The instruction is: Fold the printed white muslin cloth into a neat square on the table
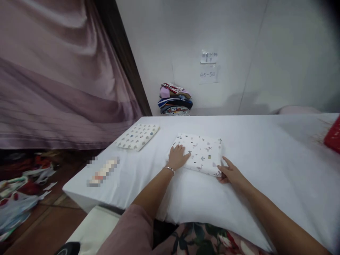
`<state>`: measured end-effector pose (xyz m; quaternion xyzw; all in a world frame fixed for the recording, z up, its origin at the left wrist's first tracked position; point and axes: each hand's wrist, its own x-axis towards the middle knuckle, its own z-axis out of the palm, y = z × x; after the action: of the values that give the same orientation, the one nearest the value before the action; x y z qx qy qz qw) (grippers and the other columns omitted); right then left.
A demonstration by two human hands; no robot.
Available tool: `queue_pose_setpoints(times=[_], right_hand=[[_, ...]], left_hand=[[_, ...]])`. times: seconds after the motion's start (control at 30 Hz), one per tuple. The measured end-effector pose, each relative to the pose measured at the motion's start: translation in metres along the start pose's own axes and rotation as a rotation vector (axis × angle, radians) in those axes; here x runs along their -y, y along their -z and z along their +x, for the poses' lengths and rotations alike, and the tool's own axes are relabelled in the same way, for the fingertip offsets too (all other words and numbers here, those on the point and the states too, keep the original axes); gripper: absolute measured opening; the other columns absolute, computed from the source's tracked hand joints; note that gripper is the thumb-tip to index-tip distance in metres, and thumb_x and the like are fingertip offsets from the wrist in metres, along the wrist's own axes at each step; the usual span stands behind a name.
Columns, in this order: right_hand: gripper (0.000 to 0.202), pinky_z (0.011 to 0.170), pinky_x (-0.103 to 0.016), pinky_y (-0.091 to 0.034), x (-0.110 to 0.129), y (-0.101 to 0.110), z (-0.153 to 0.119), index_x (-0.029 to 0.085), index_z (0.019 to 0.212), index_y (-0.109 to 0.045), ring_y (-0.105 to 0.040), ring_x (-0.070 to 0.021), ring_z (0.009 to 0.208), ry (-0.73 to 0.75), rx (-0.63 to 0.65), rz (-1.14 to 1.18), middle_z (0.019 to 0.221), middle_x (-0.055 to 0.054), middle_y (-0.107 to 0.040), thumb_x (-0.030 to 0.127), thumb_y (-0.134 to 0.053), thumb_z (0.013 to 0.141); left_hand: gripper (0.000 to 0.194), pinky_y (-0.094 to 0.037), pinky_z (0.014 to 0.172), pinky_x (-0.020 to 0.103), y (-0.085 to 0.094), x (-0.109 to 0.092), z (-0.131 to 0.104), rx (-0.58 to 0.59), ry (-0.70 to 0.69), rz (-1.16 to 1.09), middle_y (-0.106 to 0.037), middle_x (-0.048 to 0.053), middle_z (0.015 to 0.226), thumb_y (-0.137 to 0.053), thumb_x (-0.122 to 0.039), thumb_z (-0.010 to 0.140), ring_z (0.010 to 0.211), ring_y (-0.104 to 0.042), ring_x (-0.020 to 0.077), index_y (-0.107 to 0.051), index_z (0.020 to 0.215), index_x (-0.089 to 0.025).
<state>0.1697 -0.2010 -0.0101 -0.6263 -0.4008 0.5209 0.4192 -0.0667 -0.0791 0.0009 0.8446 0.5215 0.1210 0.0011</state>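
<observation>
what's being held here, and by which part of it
The right hand is at the near right corner of the folded cloth; whether its grip is closed cannot be told. The left hand only rests on top.

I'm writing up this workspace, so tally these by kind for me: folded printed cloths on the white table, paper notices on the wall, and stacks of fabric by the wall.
Folded printed cloths: 2
Paper notices: 2
Fabric stack: 1
Total: 5
</observation>
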Motion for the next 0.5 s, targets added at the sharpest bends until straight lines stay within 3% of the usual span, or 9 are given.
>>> queue_pose_setpoints(times=[0.1, 0.17, 0.23, 0.3, 0.37, 0.5], right_hand=[[0.076, 0.066, -0.039, -0.053, 0.002, 0.004, -0.002, 0.019, 0.144, -0.016, -0.063, -0.0221, 0.071, 0.091, -0.091, -0.344, 0.089, -0.007, -0.065, 0.049, -0.047, 0.081], [0.069, 0.083, -0.044, -0.047, 0.008, 0.002, -0.006, 0.018, 0.141, -0.027, -0.059, -0.0272, 0.096, 0.317, -0.235, -0.638, 0.112, -0.012, -0.059, 0.049, -0.044, 0.082], [0.060, 0.097, -0.045, -0.037, 0.017, -0.007, -0.010, 0.019, 0.137, -0.035, -0.045, -0.0286, 0.118, 0.594, -0.320, -0.825, 0.129, -0.012, -0.049, 0.047, -0.041, 0.084], [0.054, 0.104, -0.043, -0.030, 0.027, -0.022, -0.012, 0.019, 0.135, -0.038, -0.034, -0.0256, 0.128, 0.798, -0.288, -0.902, 0.136, -0.010, -0.043, 0.044, -0.037, 0.087], [0.053, 0.107, -0.042, -0.024, 0.032, -0.039, -0.009, 0.019, 0.135, -0.038, -0.027, -0.0237, 0.132, 0.892, -0.205, -0.987, 0.140, -0.009, -0.038, 0.044, -0.035, 0.089], [0.056, 0.106, -0.051, -0.018, 0.017, -0.059, 0.014, 0.016, 0.135, -0.040, -0.025, -0.0292, 0.133, 0.831, -0.072, -1.235, 0.142, -0.012, -0.036, 0.047, -0.038, 0.088]], left_hand=[[0.052, -0.015, 0.109, 0.048, -0.007, 0.007, -0.004, -0.035, 0.017, 0.008, -0.042, 0.010, 0.138, -0.033, -0.051, 0.088, 0.131, -0.029, 0.0247, -0.047, 0.125, -0.018], [0.052, -0.015, 0.109, 0.048, -0.010, 0.007, -0.005, -0.041, 0.005, 0.010, -0.042, 0.010, 0.137, -0.032, -0.052, 0.088, 0.131, -0.029, 0.0247, -0.047, 0.125, -0.018], [0.051, -0.015, 0.109, 0.048, -0.011, 0.006, -0.005, -0.048, -0.001, 0.007, -0.043, 0.009, 0.136, -0.033, -0.052, 0.088, 0.130, -0.029, 0.0246, -0.047, 0.124, -0.019], [0.050, -0.016, 0.109, 0.048, -0.012, 0.005, -0.005, -0.064, 0.000, 0.002, -0.044, 0.009, 0.135, -0.035, -0.051, 0.087, 0.129, -0.030, 0.0250, -0.048, 0.123, -0.019], [0.050, -0.017, 0.108, 0.049, -0.013, 0.004, -0.006, -0.090, -0.004, -0.006, -0.046, 0.010, 0.134, -0.036, -0.051, 0.087, 0.128, -0.032, 0.0256, -0.049, 0.122, -0.018], [0.048, -0.019, 0.108, 0.049, -0.015, 0.005, -0.004, -0.130, -0.010, -0.050, -0.049, 0.009, 0.131, -0.039, -0.052, 0.086, 0.127, -0.034, 0.0261, -0.051, 0.119, -0.019]])
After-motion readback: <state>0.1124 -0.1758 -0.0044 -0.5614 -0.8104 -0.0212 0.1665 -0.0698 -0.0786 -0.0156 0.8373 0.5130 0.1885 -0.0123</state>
